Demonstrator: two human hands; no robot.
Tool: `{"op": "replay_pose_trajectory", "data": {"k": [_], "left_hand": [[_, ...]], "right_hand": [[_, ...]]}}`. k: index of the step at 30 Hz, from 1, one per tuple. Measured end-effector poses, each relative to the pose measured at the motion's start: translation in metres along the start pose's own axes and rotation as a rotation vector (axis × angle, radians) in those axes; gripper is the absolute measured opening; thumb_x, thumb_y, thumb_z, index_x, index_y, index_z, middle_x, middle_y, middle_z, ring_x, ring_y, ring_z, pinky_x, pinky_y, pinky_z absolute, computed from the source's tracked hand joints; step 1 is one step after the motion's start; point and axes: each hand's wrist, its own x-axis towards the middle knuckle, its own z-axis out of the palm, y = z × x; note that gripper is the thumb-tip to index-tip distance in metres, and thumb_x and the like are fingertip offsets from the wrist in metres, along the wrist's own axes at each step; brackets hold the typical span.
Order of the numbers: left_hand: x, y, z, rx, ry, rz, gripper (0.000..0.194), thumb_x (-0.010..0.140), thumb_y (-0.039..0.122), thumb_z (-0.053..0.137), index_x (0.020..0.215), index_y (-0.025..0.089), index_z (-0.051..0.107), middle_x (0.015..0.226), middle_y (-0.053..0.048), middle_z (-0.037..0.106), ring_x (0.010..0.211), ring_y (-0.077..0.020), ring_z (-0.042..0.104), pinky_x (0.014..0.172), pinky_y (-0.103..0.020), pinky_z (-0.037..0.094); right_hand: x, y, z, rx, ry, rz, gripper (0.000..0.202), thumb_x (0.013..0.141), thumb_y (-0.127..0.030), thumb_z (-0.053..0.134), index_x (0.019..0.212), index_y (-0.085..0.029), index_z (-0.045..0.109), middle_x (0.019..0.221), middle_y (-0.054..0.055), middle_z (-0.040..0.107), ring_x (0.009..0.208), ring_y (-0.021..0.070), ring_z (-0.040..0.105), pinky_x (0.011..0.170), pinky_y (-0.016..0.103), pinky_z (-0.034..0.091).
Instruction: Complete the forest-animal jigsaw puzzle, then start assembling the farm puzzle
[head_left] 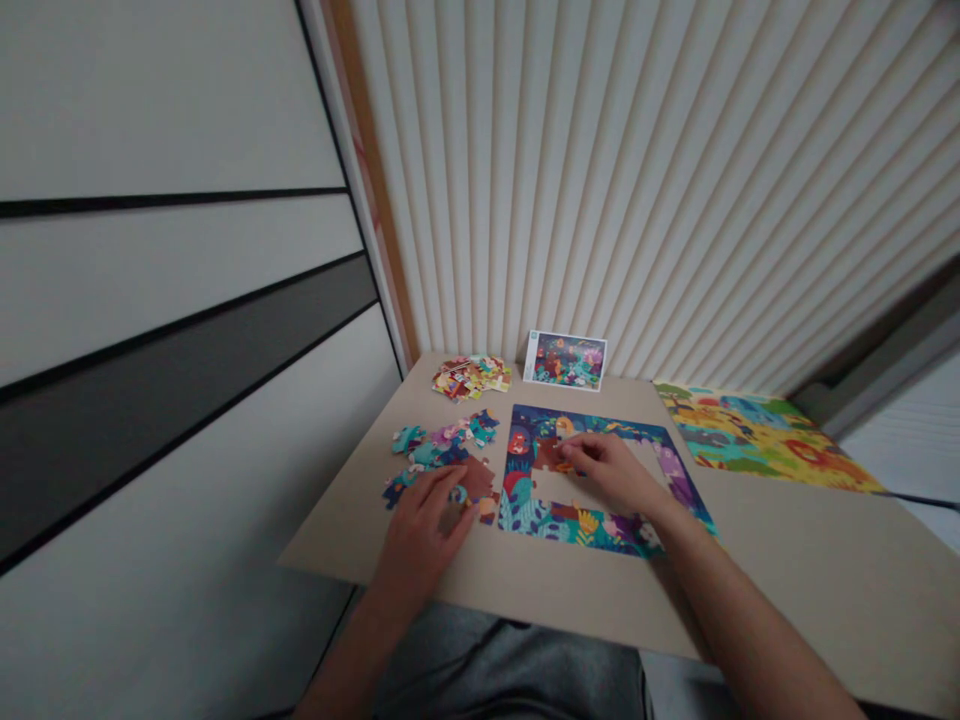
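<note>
A partly assembled puzzle lies on the table, its border joined around a bare middle. My right hand is over its upper left inner part, thumb and forefinger pinched at a brown piece; whether they grip it is too small to tell. My left hand rests with fingers spread on the near side of a heap of loose pieces, left of the puzzle. A larger brown piece or cluster lies beside its fingertips.
Behind the puzzle a picture card leans against the pleated blind. A second pile of pieces sits at the back left. A yellow animal puzzle lies at the right. A cabinet stands left.
</note>
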Motion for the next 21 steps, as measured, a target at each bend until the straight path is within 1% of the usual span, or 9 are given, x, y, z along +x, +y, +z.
{"op": "replay_pose_trajectory", "data": {"k": [2, 5, 8, 11, 14, 15, 17, 21], "left_hand": [[0.004, 0.017, 0.009, -0.051, 0.008, 0.016, 0.038, 0.095, 0.033, 0.062, 0.131, 0.025, 0.055, 0.129, -0.010, 0.060, 0.122, -0.0252, 0.057, 0.106, -0.044, 0.049], [0.011, 0.037, 0.022, -0.105, 0.016, 0.066, 0.033, 0.094, 0.030, 0.063, 0.127, 0.025, 0.058, 0.124, -0.010, 0.062, 0.119, -0.0257, 0.059, 0.103, -0.045, 0.051], [0.016, 0.048, 0.032, -0.134, 0.033, 0.069, 0.031, 0.094, 0.029, 0.064, 0.124, 0.026, 0.060, 0.122, -0.011, 0.062, 0.116, -0.0262, 0.060, 0.101, -0.046, 0.052], [0.015, 0.050, 0.039, -0.169, 0.017, 0.056, 0.033, 0.094, 0.029, 0.064, 0.126, 0.026, 0.059, 0.123, -0.011, 0.061, 0.115, -0.0260, 0.061, 0.099, -0.045, 0.053], [0.011, 0.047, 0.042, -0.195, -0.047, 0.066, 0.037, 0.095, 0.028, 0.061, 0.131, 0.025, 0.055, 0.127, -0.011, 0.061, 0.119, -0.0251, 0.059, 0.101, -0.044, 0.052], [0.010, 0.046, 0.043, -0.191, -0.061, 0.068, 0.038, 0.096, 0.027, 0.060, 0.133, 0.025, 0.054, 0.128, -0.011, 0.061, 0.120, -0.0249, 0.059, 0.103, -0.044, 0.051], [0.009, 0.044, 0.043, -0.159, -0.072, 0.065, 0.037, 0.097, 0.025, 0.057, 0.134, 0.025, 0.054, 0.128, -0.011, 0.062, 0.120, -0.0250, 0.058, 0.103, -0.045, 0.050], [0.008, 0.043, 0.041, -0.045, -0.127, 0.092, 0.029, 0.096, 0.020, 0.055, 0.124, 0.023, 0.062, 0.121, -0.010, 0.065, 0.113, -0.0254, 0.060, 0.099, -0.046, 0.050]], "right_hand": [[-0.004, -0.011, 0.008, 0.119, -0.106, -0.009, 0.047, 0.093, -0.058, 0.053, 0.090, -0.016, 0.075, 0.083, 0.004, 0.070, 0.072, 0.0170, 0.058, 0.065, 0.026, 0.044], [-0.010, -0.025, 0.021, 0.294, -0.242, 0.048, 0.051, 0.090, -0.064, 0.056, 0.100, -0.017, 0.075, 0.079, 0.003, 0.068, 0.066, 0.0148, 0.054, 0.059, 0.024, 0.043], [-0.013, -0.030, 0.028, 0.424, -0.310, 0.096, 0.051, 0.086, -0.063, 0.063, 0.112, -0.019, 0.071, 0.076, 0.001, 0.065, 0.061, 0.0126, 0.051, 0.055, 0.023, 0.042], [-0.012, -0.027, 0.029, 0.470, -0.257, 0.122, 0.048, 0.082, -0.059, 0.070, 0.106, -0.018, 0.071, 0.069, -0.002, 0.059, 0.056, 0.0099, 0.045, 0.050, 0.021, 0.038], [-0.008, -0.020, 0.023, 0.404, -0.206, 0.109, 0.045, 0.081, -0.057, 0.071, 0.099, -0.016, 0.073, 0.063, -0.003, 0.055, 0.053, 0.0088, 0.040, 0.047, 0.020, 0.031], [-0.007, -0.017, 0.020, 0.367, -0.196, 0.099, 0.045, 0.081, -0.057, 0.070, 0.098, -0.016, 0.073, 0.063, -0.002, 0.055, 0.053, 0.0092, 0.040, 0.047, 0.020, 0.031], [-0.005, -0.011, 0.012, 0.300, -0.171, 0.078, 0.043, 0.082, -0.056, 0.069, 0.098, -0.017, 0.075, 0.065, 0.000, 0.059, 0.056, 0.0112, 0.045, 0.049, 0.022, 0.035], [-0.002, 0.004, 0.001, 0.176, -0.133, 0.073, 0.036, 0.083, -0.051, 0.066, 0.093, -0.018, 0.077, 0.074, 0.003, 0.067, 0.065, 0.0151, 0.054, 0.057, 0.024, 0.042]]}}
